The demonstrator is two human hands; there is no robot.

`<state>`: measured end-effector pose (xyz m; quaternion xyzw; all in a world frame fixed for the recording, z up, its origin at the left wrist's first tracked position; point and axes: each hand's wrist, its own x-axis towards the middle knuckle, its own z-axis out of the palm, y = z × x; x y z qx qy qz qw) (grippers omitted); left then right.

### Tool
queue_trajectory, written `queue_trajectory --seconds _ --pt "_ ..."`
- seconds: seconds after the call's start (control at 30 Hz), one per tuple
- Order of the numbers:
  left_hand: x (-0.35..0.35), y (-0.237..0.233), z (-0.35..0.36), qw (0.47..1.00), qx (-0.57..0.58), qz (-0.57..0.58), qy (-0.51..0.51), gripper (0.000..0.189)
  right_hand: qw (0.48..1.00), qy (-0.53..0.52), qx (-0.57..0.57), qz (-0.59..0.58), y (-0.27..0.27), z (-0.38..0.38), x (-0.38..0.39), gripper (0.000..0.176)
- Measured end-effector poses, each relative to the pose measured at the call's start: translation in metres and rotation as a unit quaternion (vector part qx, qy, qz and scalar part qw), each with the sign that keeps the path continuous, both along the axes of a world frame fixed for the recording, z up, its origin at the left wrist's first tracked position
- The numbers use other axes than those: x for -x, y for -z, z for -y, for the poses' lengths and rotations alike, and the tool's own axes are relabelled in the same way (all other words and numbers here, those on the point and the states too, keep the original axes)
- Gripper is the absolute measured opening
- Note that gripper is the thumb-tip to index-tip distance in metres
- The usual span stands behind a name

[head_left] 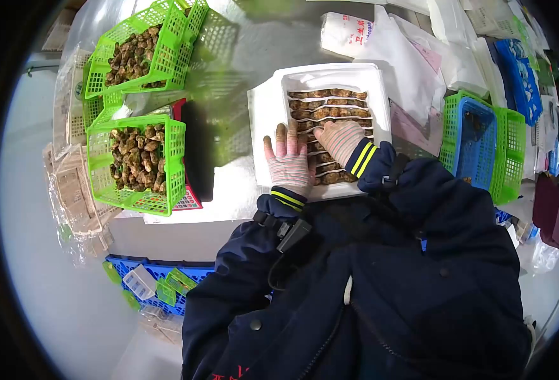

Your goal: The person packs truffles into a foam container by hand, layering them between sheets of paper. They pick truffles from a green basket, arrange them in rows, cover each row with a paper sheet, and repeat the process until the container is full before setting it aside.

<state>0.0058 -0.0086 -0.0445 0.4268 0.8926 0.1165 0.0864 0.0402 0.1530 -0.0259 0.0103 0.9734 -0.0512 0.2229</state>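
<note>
Resting on brown rows (330,104) in white box (263,107): L hand (289,163) fingers spread, R hand (339,140) fingers together (green basket (177,161) at 9 o'clock).

The light is bright and cool. The green baskets (140,201) throw dark shadows to the right on the table (254,54). The fisheye lens bends the edges, and the corners are black.

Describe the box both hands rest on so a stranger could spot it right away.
On the grey table, right of the two green baskets, sits a white foam box under the left hand and right hand. Unlike the baskets' loose heaps, its brown pieces lie in neat rows parted by white strips.
</note>
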Motion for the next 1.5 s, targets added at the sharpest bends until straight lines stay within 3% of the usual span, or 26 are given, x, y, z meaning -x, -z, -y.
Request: queue_trajectory --seconds 0.17,0.47,0.67,0.8,0.87,0.93,1.07,1.2,1.27,1.33,1.5 --pt "0.000 -0.004 0.000 1.000 0.005 -0.003 0.002 0.065 0.997 0.019 0.001 0.071 -0.009 0.004 0.012 0.022" --pt "0.000 0.001 0.001 1.000 -0.015 -0.001 0.003 0.065 0.997 0.012 -0.020 0.079 -0.005 0.005 0.020 0.016" --pt "0.001 0.001 -0.001 0.999 -0.031 -0.007 0.003 0.060 0.994 0.069 -0.004 0.087 -0.008 0.017 0.018 0.026" --pt "0.002 -0.004 -0.002 1.000 -0.015 0.000 0.003 0.057 0.990 0.046 -0.003 0.131 -0.007 0.015 0.026 0.025" --pt "0.002 -0.002 -0.002 1.000 -0.019 -0.008 0.005 0.056 0.998 0.024 -0.039 0.035 -0.004 0.013 0.025 0.018" --pt "0.001 0.000 -0.001 1.000 -0.021 -0.016 0.005 0.056 0.999 0.014 -0.039 0.034 0.001 0.012 0.024 0.018" --pt "0.004 -0.011 -0.004 0.999 -0.035 -0.021 -0.003 0.056 0.996 0.003 -0.031 0.087 0.000 0.009 0.021 0.020" --pt "0.020 -0.037 -0.028 0.998 -0.036 -0.049 -0.017 0.056 0.989 0.079 -0.044 0.117 0.003 0.014 0.024 0.025" --pt "0.030 -0.026 -0.040 0.999 -0.015 -0.037 -0.018 0.056 0.988 0.079 -0.013 0.129 -0.006 0.004 0.029 0.025" --pt "0.037 -0.009 -0.045 0.999 0.002 -0.046 -0.004 0.052 0.995 0.071 0.002 0.065 0.005 -0.003 0.027 0.017" --pt "0.047 -0.001 -0.048 0.997 0.038 -0.066 0.008 0.042 0.994 0.041 -0.012 0.099 -0.004 0.001 0.022 0.018"
